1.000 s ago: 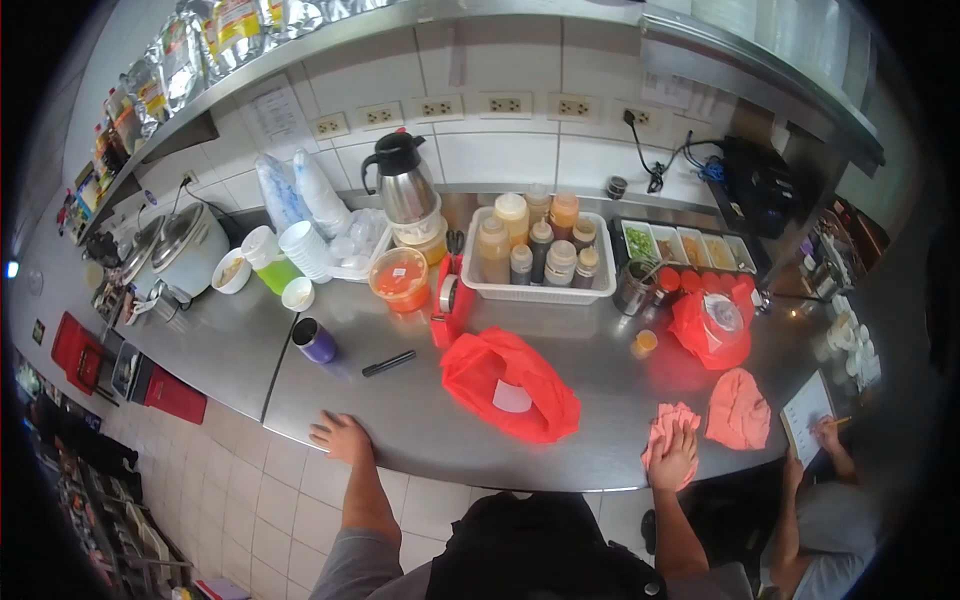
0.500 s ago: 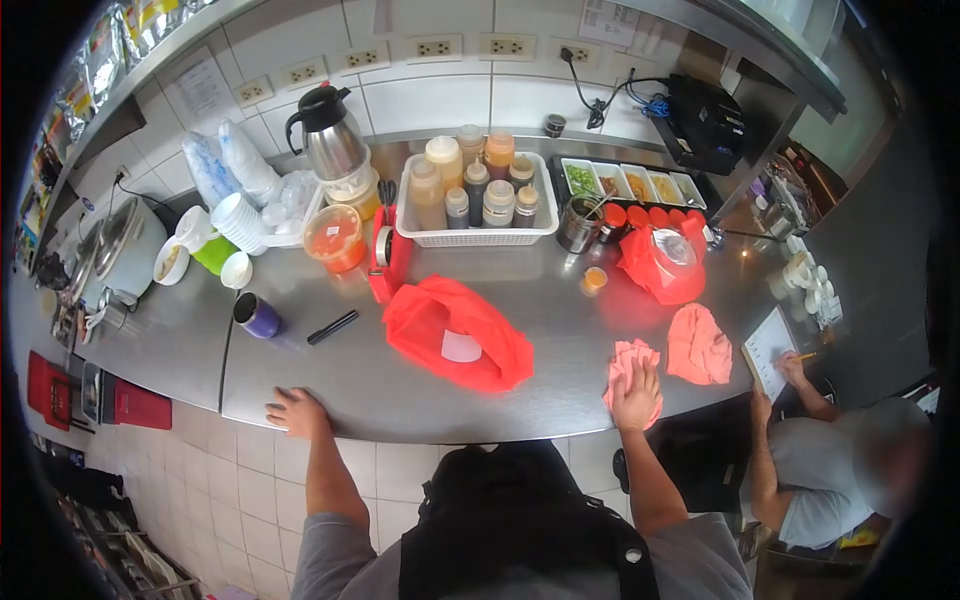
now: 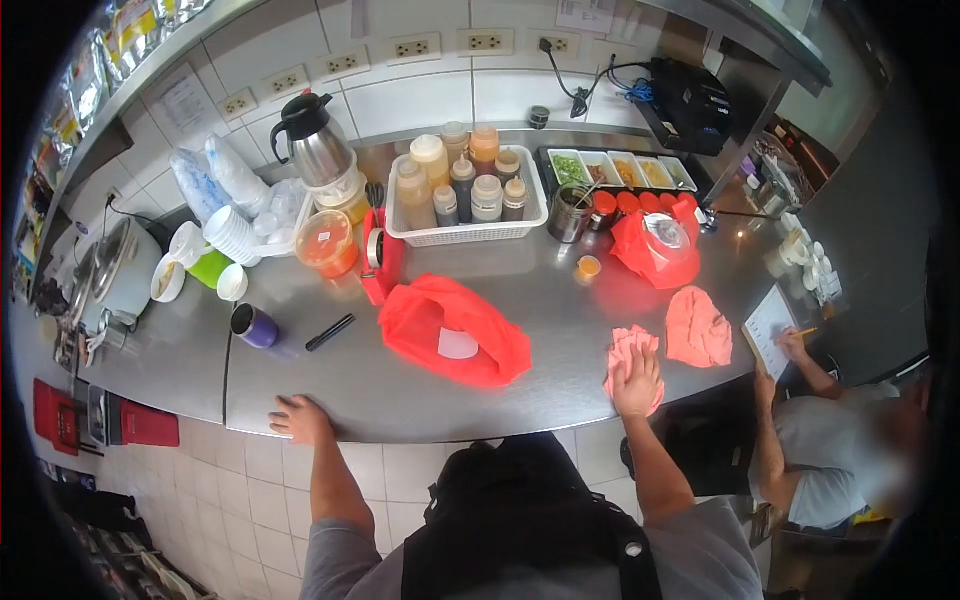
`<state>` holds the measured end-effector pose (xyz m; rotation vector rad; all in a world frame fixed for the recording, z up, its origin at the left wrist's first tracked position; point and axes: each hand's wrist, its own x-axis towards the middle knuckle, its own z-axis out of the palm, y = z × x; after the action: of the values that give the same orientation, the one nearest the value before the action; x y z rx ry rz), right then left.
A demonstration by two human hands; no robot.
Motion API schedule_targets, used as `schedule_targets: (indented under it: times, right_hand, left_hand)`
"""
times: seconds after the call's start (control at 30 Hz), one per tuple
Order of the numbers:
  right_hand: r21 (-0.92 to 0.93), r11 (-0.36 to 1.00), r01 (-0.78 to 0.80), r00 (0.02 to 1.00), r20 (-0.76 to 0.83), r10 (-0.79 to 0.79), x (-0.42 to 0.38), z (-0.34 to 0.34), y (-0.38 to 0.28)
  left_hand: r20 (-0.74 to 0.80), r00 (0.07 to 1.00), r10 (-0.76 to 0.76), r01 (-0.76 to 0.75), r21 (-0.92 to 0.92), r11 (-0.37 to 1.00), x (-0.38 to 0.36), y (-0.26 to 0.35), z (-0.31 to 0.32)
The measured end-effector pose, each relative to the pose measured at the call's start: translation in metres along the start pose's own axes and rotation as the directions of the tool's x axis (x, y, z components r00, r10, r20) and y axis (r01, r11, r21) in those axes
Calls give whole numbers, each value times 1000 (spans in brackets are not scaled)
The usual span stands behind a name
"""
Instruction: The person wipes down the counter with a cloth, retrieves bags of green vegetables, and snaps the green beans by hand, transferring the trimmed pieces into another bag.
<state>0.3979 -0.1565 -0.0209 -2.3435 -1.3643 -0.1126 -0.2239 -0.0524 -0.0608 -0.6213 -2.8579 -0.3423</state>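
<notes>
While the right hand (image 3: 636,381) presses flat, fingers spread, on a pink cloth (image 3: 628,352) at the counter's (image 3: 400,395) front edge, a careless sweep could knock the small sauce cup (image 3: 589,267); the left hand (image 3: 298,417) rests open.

Two red bags (image 3: 455,328) (image 3: 655,250), two pink cloths (image 3: 629,352) (image 3: 697,327), one marker (image 3: 331,331).

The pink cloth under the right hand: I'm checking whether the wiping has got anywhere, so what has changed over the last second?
Very little. The right hand still presses flat on the pink cloth, perhaps edged slightly away from the counter's near edge; mostly the camera moved. The left hand stays on the counter edge. The red bag, second cloth and black marker have not moved.
</notes>
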Motion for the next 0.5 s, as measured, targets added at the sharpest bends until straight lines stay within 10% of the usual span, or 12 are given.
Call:
schedule_targets:
  times: [0.13, 0.23, 0.37, 0.5]
  right_hand:
    - [-281, 955, 89, 985, -115, -126, -6, 25, -8]
    - [320, 822, 471, 862, 32, -506, -34, 45, -57]
    - [209, 747, 631, 711, 228, -665, -27, 13, -73]
    - [118, 923, 367, 929, 11, -371, 75, 58, 19]
  left_hand:
    - [93, 996, -17, 14, 29, 999, -6, 7, -19]
    - [80, 997, -12, 11, 18, 1000, -4, 5, -14]
    - [79, 997, 16, -17, 12, 1000, -4, 2, -11]
    - [49, 999, 16, -9, -148, 989, 3, -11, -9]
